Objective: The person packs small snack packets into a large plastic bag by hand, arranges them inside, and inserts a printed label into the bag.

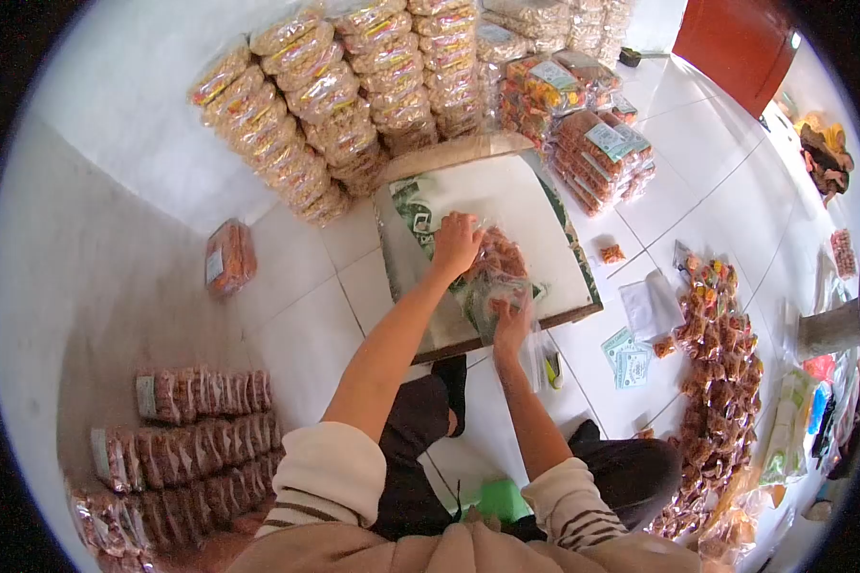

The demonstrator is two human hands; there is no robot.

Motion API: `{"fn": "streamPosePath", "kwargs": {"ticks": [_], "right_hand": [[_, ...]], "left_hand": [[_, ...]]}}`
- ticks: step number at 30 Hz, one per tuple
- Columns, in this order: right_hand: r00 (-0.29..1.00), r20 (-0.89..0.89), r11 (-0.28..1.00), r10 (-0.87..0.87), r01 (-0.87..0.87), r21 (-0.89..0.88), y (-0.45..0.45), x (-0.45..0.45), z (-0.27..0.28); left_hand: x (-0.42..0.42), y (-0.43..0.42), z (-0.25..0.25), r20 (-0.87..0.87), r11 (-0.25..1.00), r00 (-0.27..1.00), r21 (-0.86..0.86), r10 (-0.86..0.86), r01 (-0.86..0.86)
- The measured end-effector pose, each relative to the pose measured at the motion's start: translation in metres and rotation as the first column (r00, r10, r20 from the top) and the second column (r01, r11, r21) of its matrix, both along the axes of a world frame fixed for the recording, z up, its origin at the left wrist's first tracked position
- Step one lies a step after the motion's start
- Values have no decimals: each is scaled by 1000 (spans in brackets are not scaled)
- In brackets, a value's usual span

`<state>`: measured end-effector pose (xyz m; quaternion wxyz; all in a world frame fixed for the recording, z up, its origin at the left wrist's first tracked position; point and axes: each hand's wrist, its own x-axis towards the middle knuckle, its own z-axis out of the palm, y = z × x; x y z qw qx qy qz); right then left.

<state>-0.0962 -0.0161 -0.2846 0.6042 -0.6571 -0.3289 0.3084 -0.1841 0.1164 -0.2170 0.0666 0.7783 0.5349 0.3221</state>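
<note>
White tiled floor spreads through the room, and along its wall stand tall stacks of puffy snack packs. To the right of the person lies a long heap of small brown packets. Before the person is a low table with a pale, worn top, and on it, toward the near side of its middle, rests a clear bag partly filled with brown pieces. Left hand is at the bag's far left side, its fingers bent and close together; whether they pinch the plastic, I cannot tell. Right hand is at the near end, overlapped by clear film, so I cannot tell if its fingers are inside the bag or pinch anything. In my judgement, this handling goes best if the left hand steadies the side gently, without crushing the contents, while the right keeps the loose film away from them and levels the pieces evenly. One small packet lies apart on the tiles.
</note>
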Motion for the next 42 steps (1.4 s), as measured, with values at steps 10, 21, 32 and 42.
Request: {"fn": "streamPosePath", "kwargs": {"ticks": [10, 21, 32, 42], "right_hand": [[965, -261, 1000, -28, 27, -5, 49, 18, 10], [936, 338, 967, 100, -171, 187, 54, 24, -1], [969, 231, 964, 87, -140, 226, 43, 20, 7], [985, 160, 966, 62, -99, 237, 56, 24, 6]], "left_hand": [[15, 55, -40, 257, 869, 947, -403, -195, 288], [12, 60, -1, 505, 477, 840, -699, -199, 533], [20, 25, -23, -13, 950, 950, -18, -311, 310], [16, 9, -32, 5, 920, 920, 1, -392, 392]]}}
